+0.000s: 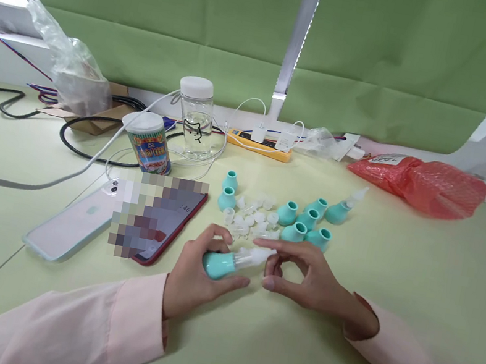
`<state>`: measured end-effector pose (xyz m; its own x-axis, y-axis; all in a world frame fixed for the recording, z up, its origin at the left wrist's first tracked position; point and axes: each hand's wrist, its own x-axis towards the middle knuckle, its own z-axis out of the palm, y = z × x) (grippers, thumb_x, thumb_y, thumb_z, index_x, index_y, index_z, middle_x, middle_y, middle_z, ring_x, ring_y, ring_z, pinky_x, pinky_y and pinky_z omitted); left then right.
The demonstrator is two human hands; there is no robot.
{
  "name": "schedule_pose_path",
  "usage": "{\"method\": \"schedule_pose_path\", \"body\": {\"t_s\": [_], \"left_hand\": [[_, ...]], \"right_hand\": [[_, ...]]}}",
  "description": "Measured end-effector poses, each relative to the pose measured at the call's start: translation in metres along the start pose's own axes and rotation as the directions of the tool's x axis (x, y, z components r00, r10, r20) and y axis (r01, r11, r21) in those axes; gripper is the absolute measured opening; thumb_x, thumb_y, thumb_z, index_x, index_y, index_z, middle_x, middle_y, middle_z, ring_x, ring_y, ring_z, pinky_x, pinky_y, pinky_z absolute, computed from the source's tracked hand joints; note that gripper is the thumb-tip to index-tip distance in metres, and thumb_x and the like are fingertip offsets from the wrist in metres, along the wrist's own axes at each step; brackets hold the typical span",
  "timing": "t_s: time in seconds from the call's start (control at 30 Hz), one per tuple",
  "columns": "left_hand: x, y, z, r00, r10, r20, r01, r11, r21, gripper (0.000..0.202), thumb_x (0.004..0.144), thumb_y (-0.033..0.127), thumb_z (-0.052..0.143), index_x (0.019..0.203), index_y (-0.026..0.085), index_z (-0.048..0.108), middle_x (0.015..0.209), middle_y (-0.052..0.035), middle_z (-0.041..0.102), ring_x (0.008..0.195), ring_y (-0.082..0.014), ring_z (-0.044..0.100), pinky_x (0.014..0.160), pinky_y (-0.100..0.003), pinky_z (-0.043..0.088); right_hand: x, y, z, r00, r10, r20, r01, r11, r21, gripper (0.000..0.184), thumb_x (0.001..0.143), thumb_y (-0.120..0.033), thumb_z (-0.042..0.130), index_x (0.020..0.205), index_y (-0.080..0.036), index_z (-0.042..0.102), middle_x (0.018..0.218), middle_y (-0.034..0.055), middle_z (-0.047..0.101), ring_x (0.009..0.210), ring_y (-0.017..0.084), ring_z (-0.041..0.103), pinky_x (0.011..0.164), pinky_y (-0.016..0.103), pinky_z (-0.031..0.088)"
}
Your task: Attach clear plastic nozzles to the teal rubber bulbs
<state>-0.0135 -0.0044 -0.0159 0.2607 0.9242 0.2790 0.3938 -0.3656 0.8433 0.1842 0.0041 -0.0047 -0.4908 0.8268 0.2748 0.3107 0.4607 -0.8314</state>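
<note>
Teal bulb with clear tube and white tip point(227, 262), one piece, held above the table point(430, 296) toward its near edge, between the two hands.

Head view, hands. Left hand point(193, 277): closed around the teal end, fingers on the far side, thumb stretched along the near side. Right hand point(308, 275): fingers bent into a loose ring beside the white tip, index finger reaching over toward it; whether it touches or grips anything, cannot tell.

Head view, position. Held piece lies in the left hand, the nearer one, and to the left of the right fingers. Long axis runs mostly left to right, bulb end left, white tip pointing right and slightly away from the person, toward the right fingers.

Head view, surroundings. Loose clear and white parts point(260, 217): small heap just beyond the hands. Loose teal bulbs point(294, 233): seven, mouths up, two left of the heap, five right. Tipped teal bulb point(337, 212): one, leaning, beyond the five. Red-edged phone point(180, 218) and pale-cased phone point(71, 221): flat, left. Red plastic bag point(439, 188): far right.
</note>
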Motion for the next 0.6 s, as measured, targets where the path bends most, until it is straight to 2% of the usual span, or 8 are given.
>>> {"method": "schedule_pose_path", "body": {"t_s": [0.07, 0.17, 0.23, 0.3, 0.37, 0.47, 0.53, 0.6], "left_hand": [[0.003, -0.001, -0.001, 0.995, -0.087, -0.048, 0.083, 0.994, -0.068, 0.037, 0.059, 0.029, 0.069, 0.084, 0.019, 0.044, 0.053, 0.0077, 0.048, 0.046, -0.0082, 0.045, 0.045, -0.018, 0.036], [0.005, -0.003, -0.002, 0.99, -0.118, -0.074, 0.108, 0.986, -0.128, 0.023, 0.064, 0.031, 0.065, 0.076, 0.017, 0.051, 0.06, 0.0037, 0.052, 0.053, -0.0091, 0.048, 0.05, -0.02, 0.038], [0.006, -0.004, -0.002, 0.986, -0.161, -0.042, 0.15, 0.971, -0.188, 0.02, 0.067, 0.033, 0.062, 0.073, 0.014, 0.057, 0.067, -0.0016, 0.058, 0.061, -0.0127, 0.052, 0.054, -0.022, 0.041], [0.006, -0.003, -0.003, 0.974, -0.22, 0.049, 0.225, 0.935, -0.274, 0.024, 0.07, 0.036, 0.058, 0.072, 0.012, 0.06, 0.068, -0.005, 0.06, 0.063, -0.0142, 0.053, 0.054, -0.023, 0.041], [0.007, -0.002, -0.002, 0.942, -0.258, 0.213, 0.324, 0.861, -0.392, 0.028, 0.074, 0.039, 0.053, 0.072, 0.011, 0.059, 0.066, -0.0058, 0.06, 0.058, -0.0127, 0.052, 0.05, -0.023, 0.041], [0.007, -0.003, 0.0, 0.854, -0.245, 0.459, 0.491, 0.67, -0.557, 0.028, 0.079, 0.039, 0.048, 0.085, 0.012, 0.052, 0.064, -0.0047, 0.059, 0.052, -0.0111, 0.053, 0.048, -0.023, 0.041], [0.006, -0.004, 0.003, 0.82, -0.248, 0.515, 0.556, 0.557, -0.617, 0.028, 0.079, 0.04, 0.047, 0.094, 0.015, 0.045, 0.062, -0.0024, 0.057, 0.05, -0.0116, 0.053, 0.049, -0.025, 0.043], [0.005, -0.004, 0.005, 0.801, -0.265, 0.536, 0.59, 0.499, -0.635, 0.029, 0.079, 0.042, 0.046, 0.095, 0.018, 0.042, 0.058, -0.0002, 0.055, 0.049, -0.0116, 0.053, 0.048, -0.026, 0.043]], "right_hand": [[0.0, 0.001, -0.004, 1.0, -0.008, -0.015, 0.007, 0.996, -0.094, 0.037, 0.067, -0.029, 0.063, 0.1, -0.014, 0.057, 0.059, -0.0003, 0.056, 0.052, 0.009, 0.051, 0.05, 0.022, 0.044], [0.002, 0.005, -0.009, 0.991, -0.004, 0.136, 0.051, 0.939, -0.341, 0.024, 0.065, -0.027, 0.064, 0.085, -0.014, 0.061, 0.058, -0.0008, 0.054, 0.05, 0.009, 0.048, 0.051, 0.023, 0.041], [0.002, 0.008, -0.009, 0.963, 0.01, 0.268, 0.11, 0.897, -0.427, 0.011, 0.069, -0.022, 0.059, 0.077, -0.015, 0.062, 0.058, -0.0005, 0.054, 0.05, 0.008, 0.047, 0.049, 0.022, 0.038], [0.003, 0.011, -0.007, 0.949, -0.012, 0.315, 0.156, 0.885, -0.438, 0.009, 0.073, -0.017, 0.053, 0.07, -0.015, 0.062, 0.058, 0.0, 0.054, 0.05, 0.008, 0.046, 0.048, 0.021, 0.036], [0.003, 0.014, -0.004, 0.957, -0.061, 0.284, 0.179, 0.894, -0.41, 0.012, 0.075, -0.016, 0.05, 0.069, -0.015, 0.061, 0.057, 0.0003, 0.055, 0.05, 0.008, 0.047, 0.049, 0.021, 0.037], [0.002, 0.015, 0.0, 0.978, -0.163, 0.134, 0.201, 0.911, -0.36, 0.01, 0.076, -0.02, 0.052, 0.073, -0.016, 0.06, 0.059, 0.0015, 0.058, 0.053, 0.01, 0.05, 0.05, 0.022, 0.04], [0.001, 0.012, 0.003, 0.971, -0.239, 0.004, 0.225, 0.907, -0.355, 0.009, 0.077, -0.021, 0.052, 0.074, -0.017, 0.059, 0.06, 0.0014, 0.058, 0.054, 0.01, 0.052, 0.051, 0.022, 0.042], [-0.001, 0.007, 0.007, 0.938, -0.328, -0.11, 0.26, 0.878, -0.401, 0.007, 0.077, -0.02, 0.052, 0.074, -0.018, 0.059, 0.057, 0.0003, 0.058, 0.053, 0.01, 0.053, 0.05, 0.021, 0.043]]}}
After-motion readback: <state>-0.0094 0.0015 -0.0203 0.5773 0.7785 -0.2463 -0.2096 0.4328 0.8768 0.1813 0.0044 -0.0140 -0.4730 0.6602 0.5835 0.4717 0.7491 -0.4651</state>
